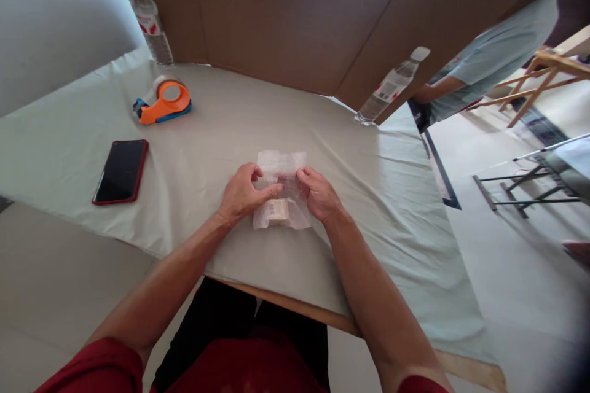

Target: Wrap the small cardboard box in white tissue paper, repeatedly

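Observation:
A sheet of clear bubble wrap [282,161] lies on the cloth-covered table in front of me. On its near part rests a small pale box [277,210]. My left hand [244,191] is at the wrap's left side, thumb stretched over it above the box and the other fingers curled, with a gap between them. At the right side of the sheet, my right hand [318,192] pinches the wrap's edge between thumb and fingers.
An orange tape dispenser [182,98] and a phone [120,172] lie to the left. One bottle [151,24] stands at the back left, another [391,86] at the back right, both by a cardboard panel [286,12]. Beyond it, a person's sleeve [507,43] shows.

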Tool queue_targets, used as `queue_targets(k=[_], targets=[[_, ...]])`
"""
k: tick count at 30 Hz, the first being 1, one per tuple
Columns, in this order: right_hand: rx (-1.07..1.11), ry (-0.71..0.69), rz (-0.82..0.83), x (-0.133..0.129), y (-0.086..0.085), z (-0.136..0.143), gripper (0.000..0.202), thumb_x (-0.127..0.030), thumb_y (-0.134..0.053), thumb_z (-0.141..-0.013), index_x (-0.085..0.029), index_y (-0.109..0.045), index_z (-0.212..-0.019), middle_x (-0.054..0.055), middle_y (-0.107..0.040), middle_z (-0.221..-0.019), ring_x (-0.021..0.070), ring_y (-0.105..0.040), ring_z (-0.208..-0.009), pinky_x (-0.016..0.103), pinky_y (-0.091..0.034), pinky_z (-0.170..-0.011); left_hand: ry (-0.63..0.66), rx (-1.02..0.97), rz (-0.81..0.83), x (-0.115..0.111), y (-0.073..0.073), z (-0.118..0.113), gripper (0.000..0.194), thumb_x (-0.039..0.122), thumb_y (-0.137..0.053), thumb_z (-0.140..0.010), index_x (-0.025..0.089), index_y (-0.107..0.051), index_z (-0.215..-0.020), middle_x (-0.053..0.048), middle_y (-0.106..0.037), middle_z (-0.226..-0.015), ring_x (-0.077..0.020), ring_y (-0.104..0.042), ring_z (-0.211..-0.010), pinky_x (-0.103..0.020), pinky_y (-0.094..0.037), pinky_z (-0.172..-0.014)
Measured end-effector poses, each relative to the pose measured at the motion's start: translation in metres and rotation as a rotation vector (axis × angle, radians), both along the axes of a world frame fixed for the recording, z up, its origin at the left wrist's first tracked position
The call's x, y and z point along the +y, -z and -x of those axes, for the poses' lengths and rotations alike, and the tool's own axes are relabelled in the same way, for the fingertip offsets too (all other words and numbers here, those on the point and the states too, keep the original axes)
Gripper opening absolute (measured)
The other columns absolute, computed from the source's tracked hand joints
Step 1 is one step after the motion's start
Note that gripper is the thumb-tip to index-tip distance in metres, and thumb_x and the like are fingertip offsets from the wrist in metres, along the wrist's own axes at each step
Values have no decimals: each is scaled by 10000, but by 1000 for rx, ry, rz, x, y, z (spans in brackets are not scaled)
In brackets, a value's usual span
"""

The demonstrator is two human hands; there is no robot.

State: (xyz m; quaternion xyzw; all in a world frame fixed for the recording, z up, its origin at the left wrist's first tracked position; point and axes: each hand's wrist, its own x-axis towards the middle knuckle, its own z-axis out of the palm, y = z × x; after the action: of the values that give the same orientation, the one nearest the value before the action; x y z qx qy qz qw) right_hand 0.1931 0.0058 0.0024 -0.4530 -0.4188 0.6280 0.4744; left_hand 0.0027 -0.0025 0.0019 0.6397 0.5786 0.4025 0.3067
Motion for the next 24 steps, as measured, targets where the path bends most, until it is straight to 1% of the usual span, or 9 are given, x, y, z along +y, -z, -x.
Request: queue_targets(k=[2, 4, 7, 11, 14, 18, 20, 22, 24], targets=[[12, -56, -3, 1, -2, 5, 383, -540, -801, -702, -231, -600, -805, 4, -716, -771, 198, -686, -764, 349, -552, -782, 43, 60, 30, -1, 0, 0, 326, 387, -771, -664, 203, -572, -847, 18, -587, -768, -144, -516, -687, -298, -422, -706], [9, -24, -2, 2, -1, 6, 395, -551, -796, -701, -233, -584, -803, 7, -715, -758, 196, -689, -757, 341, -558, -754, 46, 51, 60, 2, 0, 3, 148, 265, -681, -699, 198, -562, -756, 30, -564, -687, -134, -500, -649, -283, -396, -664], [-65, 188, -14, 5, 5, -2, 362, -505, -789, -691, -230, -567, -773, -1, -695, -726, 153, -651, -668, 279, -534, -639, -37, -153, 157, 10, 0, 12, 52, 192, -555, -724, 190, -547, -672, 32, -530, -613, -121, -476, -591, -255, -364, -586], [-236, 361, -5, 11, 18, -21, 262, -427, -722, -704, -214, -584, -766, -17, -628, -675, 119, -559, -556, 231, -444, -471, -167, -462, 291, 22, 0, 21, 118, 252, -605, -744, 186, -566, -833, 5, -609, -669, -127, -518, -554, -246, -385, -539], [-418, 390, -17, 14, 21, -31, 222, -387, -646, -742, -192, -620, -845, 10, -643, -731, 138, -562, -584, 265, -475, -502, -118, -370, 282, 26, 4, 25, 340, 280, -696, -727, 188, -575, -1030, 28, -581, -638, -143, -511, -544, -262, -386, -554], [-766, 556, -329, 3, 3, -32, 363, -367, -640, -766, -190, -651, -1082, 96, -711, -1071, 164, -614, -768, 329, -531, -710, -93, -102, 170, 26, 10, 27, 422, 178, -648, -728, 174, -608, -1148, 28, -557, -652, -162, -512, -622, -293, -409, -664], [-843, 427, -444, -10, -11, -28, 375, -421, -616, -829, -195, -669, -1123, 108, -714, -1146, 182, -639, -836, 343, -525, -766, -140, -41, 49, 24, 9, 27, 465, 176, -654, -733, 161, -610, -1196, -20, -619, -808, -168, -544, -715, -301, -427, -729], [-897, 145, -454, -23, -21, -23, 385, -475, -616, -860, -194, -703, -1109, 100, -741, -1099, 209, -662, -884, 353, -518, -790, -150, -55, -91, 21, 5, 26, 455, 229, -662, -769, 152, -620, -1216, -69, -651, -985, -169, -566, -795, -290, -432, -749], [-972, -50, -440, -34, -25, -19, 384, -480, -684, -821, -191, -734, -1069, 88, -761, -1013, 235, -673, -901, 370, -512, -823, -66, -92, -146, 17, -2, 27, 396, 334, -626, -848, 153, -650, -1199, -77, -673, -1011, -163, -566, -782, -275, -419, -706]])
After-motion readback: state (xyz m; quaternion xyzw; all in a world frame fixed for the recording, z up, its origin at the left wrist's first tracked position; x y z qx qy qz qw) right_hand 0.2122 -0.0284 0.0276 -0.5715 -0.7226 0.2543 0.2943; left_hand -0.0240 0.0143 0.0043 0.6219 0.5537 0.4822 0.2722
